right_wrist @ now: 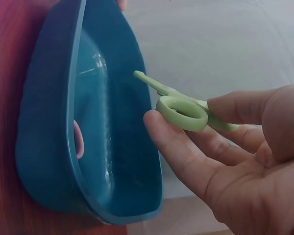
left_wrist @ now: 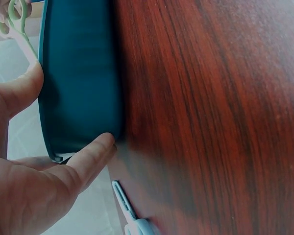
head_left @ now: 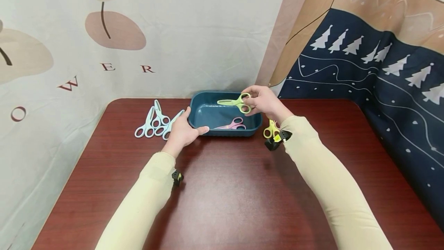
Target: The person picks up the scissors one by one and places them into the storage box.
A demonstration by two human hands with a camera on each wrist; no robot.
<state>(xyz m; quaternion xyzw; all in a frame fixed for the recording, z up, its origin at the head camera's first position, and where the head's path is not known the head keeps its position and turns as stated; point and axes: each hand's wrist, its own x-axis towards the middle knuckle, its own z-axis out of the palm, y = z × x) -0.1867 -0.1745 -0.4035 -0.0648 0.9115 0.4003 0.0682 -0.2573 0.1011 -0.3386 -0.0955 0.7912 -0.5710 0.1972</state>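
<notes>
At the left, three light-blue scissors (head_left: 159,115) lie on the table (head_left: 222,188), outside the bin. The left hand (head_left: 184,130) braces the corner of the blue bin (head_left: 225,132), thumb and fingers spread wide. Inside I can see one pink pair (head_left: 233,125), so I'd judge little is done. Above it, green scissors (head_left: 236,103) are pinched in the right hand's (head_left: 261,101) fingers; past the bin, yellow scissors (head_left: 267,132) sit outside too, partly hidden by the wrist.

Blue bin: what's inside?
Pink scissors lie in the blue bin. From the head view, the right hand and the green scissors it holds hide part of the interior.
</notes>
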